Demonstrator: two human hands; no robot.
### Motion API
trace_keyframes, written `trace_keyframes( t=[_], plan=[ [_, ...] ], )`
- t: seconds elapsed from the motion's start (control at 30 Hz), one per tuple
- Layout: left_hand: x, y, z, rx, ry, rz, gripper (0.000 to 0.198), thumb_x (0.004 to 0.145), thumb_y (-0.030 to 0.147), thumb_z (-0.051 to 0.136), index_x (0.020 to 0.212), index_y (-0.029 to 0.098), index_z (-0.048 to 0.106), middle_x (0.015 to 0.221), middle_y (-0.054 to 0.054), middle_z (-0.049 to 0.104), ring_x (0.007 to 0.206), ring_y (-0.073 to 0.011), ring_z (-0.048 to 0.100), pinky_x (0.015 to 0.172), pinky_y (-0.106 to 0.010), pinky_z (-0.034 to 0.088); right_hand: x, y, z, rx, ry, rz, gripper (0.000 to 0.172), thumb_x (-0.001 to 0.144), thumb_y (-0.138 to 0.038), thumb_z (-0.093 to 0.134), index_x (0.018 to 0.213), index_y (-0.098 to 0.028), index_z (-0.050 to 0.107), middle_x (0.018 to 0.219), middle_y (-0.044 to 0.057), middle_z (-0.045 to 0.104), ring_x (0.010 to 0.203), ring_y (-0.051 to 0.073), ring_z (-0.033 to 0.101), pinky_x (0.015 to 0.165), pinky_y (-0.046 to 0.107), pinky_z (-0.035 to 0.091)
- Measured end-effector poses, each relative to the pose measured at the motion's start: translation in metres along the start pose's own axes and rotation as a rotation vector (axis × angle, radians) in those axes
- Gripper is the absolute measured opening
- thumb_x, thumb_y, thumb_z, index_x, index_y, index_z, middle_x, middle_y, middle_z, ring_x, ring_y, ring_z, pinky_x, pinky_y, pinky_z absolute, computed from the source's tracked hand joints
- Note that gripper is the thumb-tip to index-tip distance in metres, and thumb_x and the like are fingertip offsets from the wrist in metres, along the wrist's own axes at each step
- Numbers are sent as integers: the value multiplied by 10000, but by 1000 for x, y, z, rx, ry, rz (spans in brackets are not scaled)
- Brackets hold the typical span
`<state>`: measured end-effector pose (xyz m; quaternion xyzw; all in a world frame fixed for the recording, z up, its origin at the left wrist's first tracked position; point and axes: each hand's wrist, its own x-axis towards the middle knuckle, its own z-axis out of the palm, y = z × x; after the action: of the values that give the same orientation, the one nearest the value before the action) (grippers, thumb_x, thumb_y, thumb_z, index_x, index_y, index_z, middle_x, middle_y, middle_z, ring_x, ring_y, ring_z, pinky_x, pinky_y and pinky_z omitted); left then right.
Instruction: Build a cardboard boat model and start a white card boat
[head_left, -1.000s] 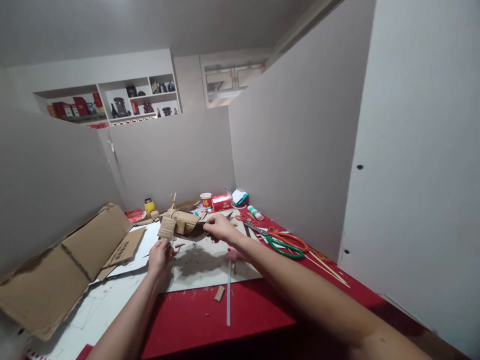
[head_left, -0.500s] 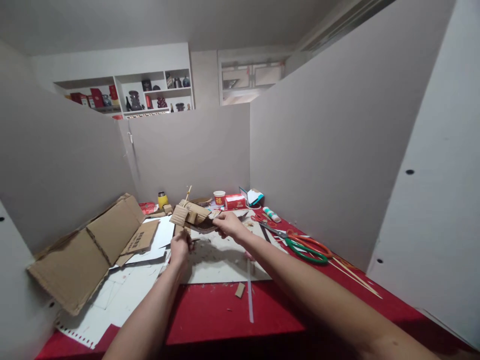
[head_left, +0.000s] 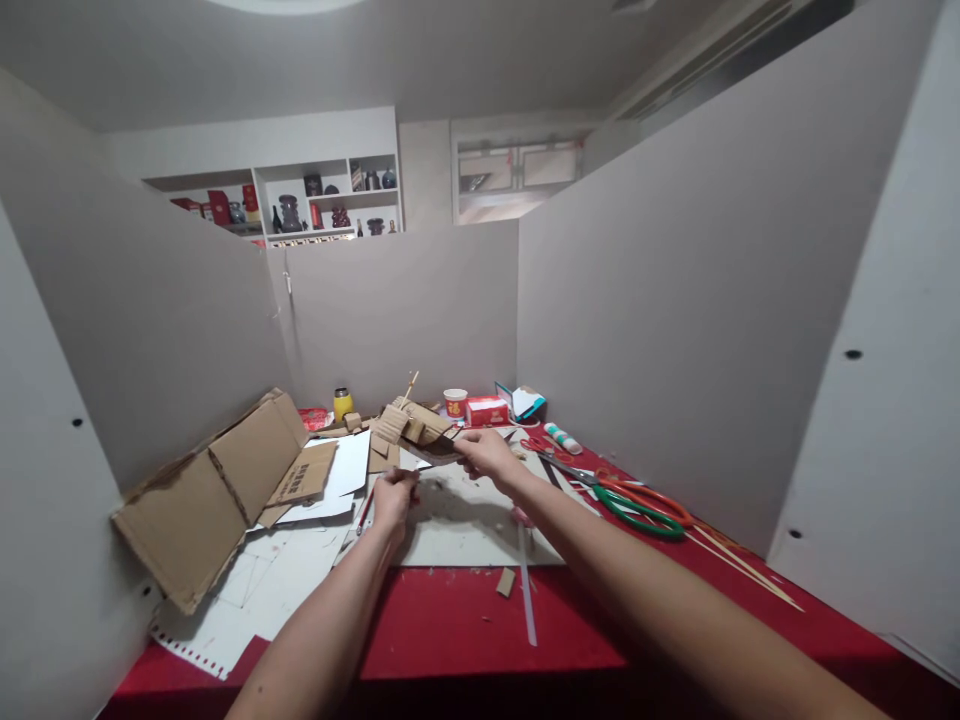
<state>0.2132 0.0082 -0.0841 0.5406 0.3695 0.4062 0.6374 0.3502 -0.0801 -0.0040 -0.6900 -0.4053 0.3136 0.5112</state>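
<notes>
My right hand (head_left: 486,456) pinches the right end of a cardboard model (head_left: 427,424), holding it tilted above the white work board (head_left: 457,535). The model is built of corrugated pieces, and a thin stick (head_left: 411,385) rises from its top. Just below the model is my left hand (head_left: 395,500), its fingers pinched together. Whatever they hold, if anything, is too small to make out. A pencil-like stick (head_left: 365,512) lies beside the left hand.
Folded cardboard (head_left: 184,525) and paper sheets (head_left: 341,480) lie at left. Scissors with green and orange handles (head_left: 637,510), wooden sticks (head_left: 750,570) and a glue tube (head_left: 562,438) are at right. A yellow jar (head_left: 343,403), paper cup (head_left: 455,402) and red box (head_left: 487,410) stand behind. Grey panels (head_left: 405,310) enclose the table.
The camera view has turned slightly left, so the scene sits further right. My left hand has drawn a little down from the model, which my right hand still holds.
</notes>
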Motion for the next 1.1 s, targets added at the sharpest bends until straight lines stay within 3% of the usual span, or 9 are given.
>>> trace_keyframes(
  t=[0.13, 0.2, 0.3, 0.53, 0.73, 0.83, 0.93, 1.1],
  plan=[
    [0, 12, -8, -3, 14, 16, 340, 889, 313, 565, 1191, 160, 547, 1194, -95, 579, 997, -223, 601, 826, -431, 520, -9, 1, -4, 7, 38, -12, 280, 918, -317, 554, 1134, -139, 568, 1088, 72, 607, 894, 177, 620, 755, 363, 537],
    [-4, 15, -10, -6, 41, 18, 341, 889, 315, 564, 1193, 160, 546, 1195, -95, 578, 998, -224, 601, 827, -432, 519, -14, 2, -4, 16, 47, -38, 196, 909, -283, 561, 993, -112, 607, 886, 42, 632, 705, 128, 612, 622, 279, 527],
    [-13, 15, -11, -19, 101, 18, 339, 890, 315, 563, 1191, 159, 547, 1191, -95, 580, 995, -222, 602, 825, -430, 521, -22, 5, -2, 43, 32, -94, 153, 848, -171, 554, 717, -101, 591, 533, -22, 518, 421, 67, 462, 415, 187, 396],
    [-12, 16, -10, -69, 207, 10, 333, 888, 315, 566, 1180, 155, 555, 1174, -91, 589, 980, -221, 608, 812, -422, 527, -16, 9, -1, 74, -19, -107, 145, 751, -148, 534, 607, -137, 524, 429, -26, 488, 333, 57, 403, 360, 183, 363],
    [-8, 9, -13, -55, 204, 0, 338, 887, 316, 567, 1187, 158, 552, 1191, -94, 582, 993, -223, 603, 821, -426, 522, 1, 21, -5, 44, 6, -59, 196, 822, -185, 590, 642, -115, 557, 499, -20, 521, 398, 69, 465, 395, 188, 399],
    [-2, 6, -15, -67, 195, -1, 340, 890, 319, 562, 1190, 159, 548, 1189, -95, 581, 991, -221, 603, 822, -428, 521, 13, 30, -8, 17, -22, 2, 181, 905, -287, 568, 927, -112, 609, 807, 16, 629, 631, 104, 596, 572, 248, 514],
    [-1, 5, -15, -93, 173, 7, 335, 893, 324, 557, 1183, 157, 550, 1176, -94, 587, 980, -217, 606, 816, -424, 523, 19, 37, -11, 1, -52, 42, 279, 919, -316, 553, 1136, -140, 569, 1092, 73, 607, 898, 177, 621, 758, 363, 537],
    [-3, 5, -13, -118, 138, -1, 319, 896, 331, 551, 1160, 152, 560, 1138, -88, 601, 941, -204, 616, 789, -404, 531, 22, 42, -16, 2, -88, 63, 298, 914, -311, 558, 1161, -145, 562, 1143, 84, 592, 949, 197, 611, 794, 388, 529]
  ],
)
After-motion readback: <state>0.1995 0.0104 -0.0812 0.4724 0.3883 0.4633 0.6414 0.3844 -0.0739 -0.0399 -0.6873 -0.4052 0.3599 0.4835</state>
